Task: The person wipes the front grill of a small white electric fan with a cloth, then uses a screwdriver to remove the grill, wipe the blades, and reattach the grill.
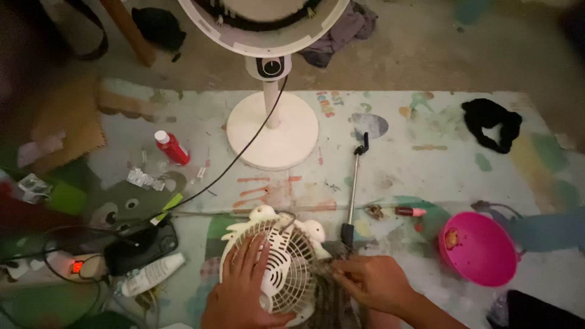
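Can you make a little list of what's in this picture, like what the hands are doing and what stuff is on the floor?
Place: patterned play mat on a floor
Left hand: flat on a small white fan
Right hand: pinching at the fan's edge, over dark cloth
Behind: big white standing fan
Left side: red bottle, white tube
Right side: pink bowl, black rag
Middle: metal rod

**Where things lie on the mat**

I see the small fan [283, 268] lying on the mat [390, 164], nearest me. Behind it stands the pedestal fan [272, 128]. Left of that lies a bottle [171, 147]; a rod [353, 189] lies right of the small fan, a bowl [478, 248] farther right.
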